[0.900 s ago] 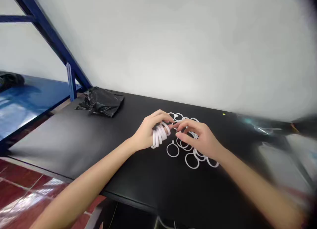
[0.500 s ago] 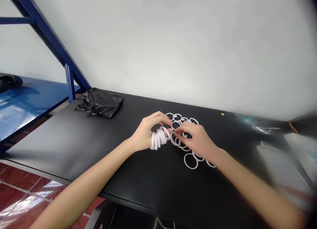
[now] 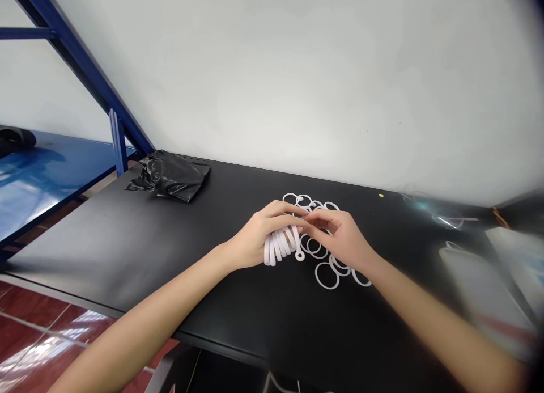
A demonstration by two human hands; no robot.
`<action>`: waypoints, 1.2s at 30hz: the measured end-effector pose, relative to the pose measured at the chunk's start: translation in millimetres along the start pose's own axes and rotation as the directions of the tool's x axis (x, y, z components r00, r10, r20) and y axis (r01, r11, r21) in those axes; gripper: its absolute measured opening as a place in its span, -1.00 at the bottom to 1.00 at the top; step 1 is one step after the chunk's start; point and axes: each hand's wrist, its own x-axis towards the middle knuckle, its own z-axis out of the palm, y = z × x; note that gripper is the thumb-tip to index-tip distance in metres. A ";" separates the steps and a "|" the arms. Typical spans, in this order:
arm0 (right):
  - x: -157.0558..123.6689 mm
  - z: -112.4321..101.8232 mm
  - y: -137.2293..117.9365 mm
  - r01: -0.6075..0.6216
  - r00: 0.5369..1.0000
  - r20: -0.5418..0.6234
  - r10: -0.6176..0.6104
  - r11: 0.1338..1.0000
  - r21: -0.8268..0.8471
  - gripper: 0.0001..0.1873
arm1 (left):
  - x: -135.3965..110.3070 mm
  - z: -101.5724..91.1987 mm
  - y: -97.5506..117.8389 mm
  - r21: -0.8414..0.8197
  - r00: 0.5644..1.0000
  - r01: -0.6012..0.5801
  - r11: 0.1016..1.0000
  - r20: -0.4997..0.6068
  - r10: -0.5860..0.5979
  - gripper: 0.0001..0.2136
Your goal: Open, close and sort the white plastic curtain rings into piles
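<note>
Several white plastic rings are strung side by side on the fingers of my left hand [image 3: 259,237], which is closed round this stack of rings [image 3: 280,244]. My right hand [image 3: 342,237] meets it fingertip to fingertip and pinches one more ring [image 3: 298,246] at the end of the stack. Several loose white rings [image 3: 327,275] lie flat on the black table [image 3: 127,240] under and beyond my right hand, partly hidden by it.
A crumpled black plastic bag [image 3: 170,174] lies at the table's back left. A blue metal frame [image 3: 114,138] and a blue shelf [image 3: 38,172] stand to the left. Clear plastic packaging [image 3: 442,217] lies at the right, blurred. A white wall runs behind.
My right hand picked a loose ring off the table near the stack and brought it to my left fingertips. One ring fewer lies in front of the hands.
</note>
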 end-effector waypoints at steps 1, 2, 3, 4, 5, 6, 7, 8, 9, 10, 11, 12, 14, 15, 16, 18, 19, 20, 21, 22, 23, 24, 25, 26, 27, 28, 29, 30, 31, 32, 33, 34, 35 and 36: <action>-0.4 -1.9 -0.6 0.023 1.000 -0.016 -0.023 1.000 0.002 -0.89 | 0.3 1.1 0.7 -0.046 0.999 0.046 0.998 -0.015 -0.046 -0.79; -1.0 -3.2 -1.4 0.053 0.998 -0.029 -0.053 0.999 0.008 -0.91 | 0.7 2.6 1.5 -0.121 0.994 0.104 0.987 -0.034 -0.109 -0.80; -1.9 -3.8 -2.5 0.092 0.995 -0.035 -0.092 0.996 0.018 -0.93 | 1.3 4.7 2.5 -0.231 0.982 0.162 0.959 -0.056 -0.179 -0.80; -3.1 -3.5 -3.6 0.142 0.989 -0.042 -0.141 0.989 0.034 -0.93 | 1.9 7.1 3.5 -0.370 0.964 0.212 0.905 -0.071 -0.255 -0.81; -4.4 -2.4 -4.8 0.194 0.980 -0.055 -0.191 0.980 0.048 -0.88 | 2.3 9.8 4.4 -0.521 0.940 0.251 0.816 -0.070 -0.333 -0.82; -6.0 -0.8 -5.8 0.238 0.969 -0.075 -0.234 0.969 0.058 -0.82 | 2.6 12.5 5.3 -0.664 0.914 0.274 0.696 -0.046 -0.403 -0.84; -7.6 1.3 -6.7 0.272 0.959 -0.101 -0.265 0.960 0.062 -0.76 | 2.6 15.3 6.0 -0.780 0.890 0.279 0.561 -0.010 -0.456 -0.85; -9.2 3.4 -7.3 0.296 0.950 -0.126 -0.287 0.953 0.059 -0.71 | 2.5 17.9 6.7 -0.861 0.872 0.269 0.431 0.028 -0.488 -0.85; -10.7 5.5 -7.6 0.310 0.943 -0.142 -0.301 0.949 0.050 -0.66 | 2.2 20.5 7.4 -0.912 0.862 0.250 0.324 0.057 -0.504 -0.83; -12.2 7.5 -7.7 0.322 0.938 -0.147 -0.313 0.946 0.040 -0.61 | 1.9 23.0 8.2 -0.942 0.858 0.230 0.245 0.078 -0.507 -0.81; -13.5 9.5 -7.4 0.333 0.935 -0.139 -0.327 0.942 0.027 -0.56 | 1.6 25.6 9.3 -0.958 0.857 0.215 0.189 0.093 -0.506 -0.78; -14.8 11.4 -6.9 0.348 0.931 -0.121 -0.344 0.938 0.013 -0.51 | 1.3 28.4 10.6 -0.967 0.855 0.208 0.148 0.106 -0.508 -0.78; -17.1 15.5 -5.3 0.366 0.928 -0.068 -0.367 0.930 -0.025 -0.42 | 0.8 34.3 14.3 -0.972 0.837 0.217 0.087 0.140 -0.529 -0.82; -18.4 17.8 -4.4 0.369 0.928 -0.046 -0.370 0.929 -0.044 -0.40 | 0.5 37.4 16.6 -0.972 0.825 0.228 0.058 0.161 -0.542 -0.87; -19.8 20.3 -3.5 0.368 0.928 -0.031 -0.371 0.928 -0.065 -0.40 | 0.0 40.2 18.9 -0.970 0.811 0.240 0.032 0.182 -0.557 -0.91; -23.0 25.8 -2.0 0.366 0.928 -0.035 -0.371 0.925 -0.100 -0.47 | -1.1 44.7 23.4 -0.964 0.784 0.266 -0.011 0.223 -0.579 -0.92; -24.7 28.7 -1.6 0.367 0.926 -0.052 -0.374 0.923 -0.116 -0.52 | -1.9 46.1 25.1 -0.958 0.774 0.286 -0.026 0.247 -0.583 -0.92; -26.5 31.5 -1.5 0.370 0.921 -0.076 -0.381 0.920 -0.130 -0.57 | -2.5 46.9 26.6 -0.951 0.767 0.308 -0.035 0.270 -0.582 -0.93; -28.1 34.2 -1.8 0.374 0.915 -0.104 -0.389 0.917 -0.141 -0.61 | -3.1 47.2 27.6 -0.943 0.767 0.330 -0.032 0.288 -0.573 -0.93; -29.4 36.5 -2.4 0.377 0.908 -0.135 -0.397 0.914 -0.151 -0.64 | -3.6 47.0 28.3 -0.937 0.775 0.349 -0.019 0.300 -0.556 -0.92; -30.4 38.4 -3.3 0.378 0.900 -0.167 -0.403 0.912 -0.161 -0.66 | -3.8 46.5 28.8 -0.932 0.791 0.364 0.001 0.308 -0.529 -0.90; -30.9 39.6 -4.5 0.380 0.891 -0.197 -0.410 0.909 -0.173 -0.68 | -3.8 45.9 29.0 -0.927 0.808 0.375 0.021 0.316 -0.497 -0.86; -30.9 40.1 -6.0 0.381 0.884 -0.216 -0.415 0.906 -0.185 -0.71 | -3.5 45.4 29.0 -0.924 0.823 0.382 0.036 0.322 -0.468 -0.82; -30.4 39.9 -7.9 0.383 0.879 -0.224 -0.420 0.903 -0.194 -0.75 | -3.0 44.9 29.0 -0.921 0.831 0.388 0.044 0.329 -0.448 -0.78; -29.5 38.9 -10.0 0.388 0.877 -0.222 -0.427 0.900 -0.199 -0.79 | -2.4 44.6 29.0 -0.919 0.835 0.390 0.047 0.332 -0.439 -0.74; -28.5 37.5 -12.2 0.396 0.876 -0.213 -0.433 0.897 -0.195 -0.83 | -1.6 44.5 29.1 -0.919 0.834 0.391 0.048 0.331 -0.442 -0.72; -27.4 35.9 -14.5 0.400 0.879 -0.201 -0.432 0.898 -0.182 -0.85 | -0.9 44.5 29.4 -0.918 0.829 0.394 0.052 0.330 -0.452 -0.71; -26.6 34.3 -16.5 0.393 0.889 -0.186 -0.419 0.905 -0.162 -0.86 | -0.2 44.5 29.7 -0.915 0.824 0.400 0.060 0.330 -0.460 -0.71; -26.1 33.1 -18.3 0.372 0.904 -0.172 -0.392 0.918 -0.138 -0.86 | 0.4 44.5 30.2 -0.910 0.822 0.409 0.069 0.334 -0.461 -0.71; -25.9 32.3 -19.6 0.342 0.920 -0.162 -0.357 0.933 -0.115 -0.85 | 0.8 44.5 30.6 -0.904 0.821 0.421 0.075 0.345 -0.456 -0.71; -26.1 32.1 -20.4 0.308 0.936 -0.150 -0.319 0.947 -0.091 -0.83 | 0.9 44.4 31.0 -0.898 0.819 0.433 0.077 0.356 -0.450 -0.70; -26.6 32.2 -20.7 0.274 0.950 -0.136 -0.281 0.959 -0.068 -0.82 | 0.9 44.4 31.2 -0.893 0.817 0.444 0.078 0.367 -0.445 -0.69; -27.3 32.7 -20.6 0.242 0.962 -0.122 -0.245 0.969 -0.046 -0.81 | 0.7 44.3 31.1 -0.891 0.817 0.447 0.078 0.371 -0.442 -0.67; -28.1 33.3 -20.1 0.213 0.970 -0.114 -0.214 0.977 -0.024 -0.81 | 0.5 44.3 30.8 -0.893 0.819 0.443 0.077 0.368 -0.439 -0.65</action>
